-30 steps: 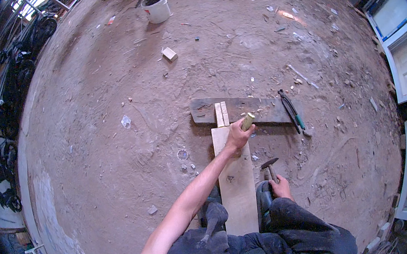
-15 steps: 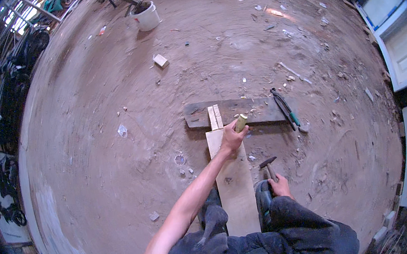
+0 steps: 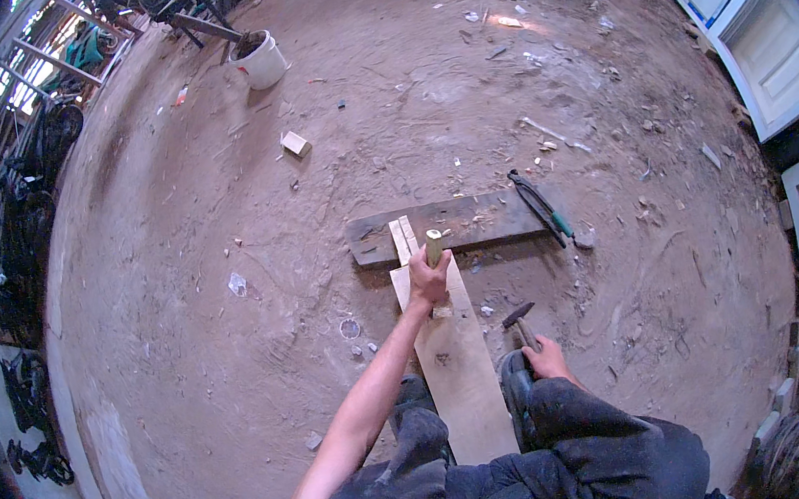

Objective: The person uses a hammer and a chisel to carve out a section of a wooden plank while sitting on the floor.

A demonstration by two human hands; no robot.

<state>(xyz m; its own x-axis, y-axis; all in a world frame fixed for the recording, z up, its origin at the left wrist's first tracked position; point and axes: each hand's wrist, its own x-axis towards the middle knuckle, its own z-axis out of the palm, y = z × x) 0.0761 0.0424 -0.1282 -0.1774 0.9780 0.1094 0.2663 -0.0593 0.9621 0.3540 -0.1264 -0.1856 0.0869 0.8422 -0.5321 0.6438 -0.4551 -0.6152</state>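
A pale board [image 3: 467, 380] runs from between my legs to a dark plank lying across its far end. Over the board's far part, my left hand [image 3: 431, 280] is closed around the upright yellowish wooden handle of a chisel [image 3: 433, 238]; its blade is hidden beneath the fist. Just below that hand, a small light patch of cut wood [image 3: 442, 312] shows on the board. To the right of the board, beside my right shoe, my right hand [image 3: 547, 359] grips a hammer [image 3: 520, 318] by its handle, head pointing away and low near the ground.
The dark plank [image 3: 475, 220] carries wood chips and a notched pale end piece [image 3: 403, 239]. Long pincers with a green grip [image 3: 543, 208] lie across its right end. Farther off are a wooden block [image 3: 296, 144] and a white bucket [image 3: 260, 65]. White panelled doors [image 3: 777, 59] stand at the right.
The chisel handle has gone from leaning right to nearly upright as my left hand turned. The light cut patch below it has come into sight. My right hand keeps the hammer low.
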